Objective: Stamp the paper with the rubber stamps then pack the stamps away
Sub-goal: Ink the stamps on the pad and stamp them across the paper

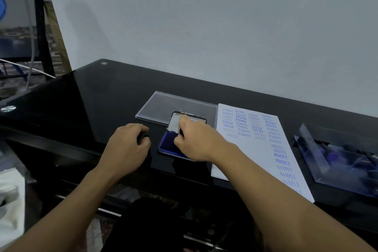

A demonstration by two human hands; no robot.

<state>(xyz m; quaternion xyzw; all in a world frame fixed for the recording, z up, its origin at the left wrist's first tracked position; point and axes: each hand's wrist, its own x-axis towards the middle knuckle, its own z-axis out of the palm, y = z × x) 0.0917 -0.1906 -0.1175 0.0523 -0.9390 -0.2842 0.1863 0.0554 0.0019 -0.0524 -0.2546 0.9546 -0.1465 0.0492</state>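
A blue ink pad [166,143] lies open on the black glass table, its metal lid [175,121] tilted up behind it. My right hand [196,141] is over the pad and pinches a small dark stamp, mostly hidden by the fingers. Just left of the pad, my left hand [126,145] curls round a black stamp [142,136]. The white paper [255,149] to the right carries several blue prints such as SAMPLE, FRAGILE and AIR MAIL. At the far right stands the clear stamp box [337,159] with black compartments.
A clear plastic lid [163,106] lies flat behind the ink pad. The table [81,98] ends against a pale wall. White cloth or bags [10,194] sit at the lower left, below the table's front edge.
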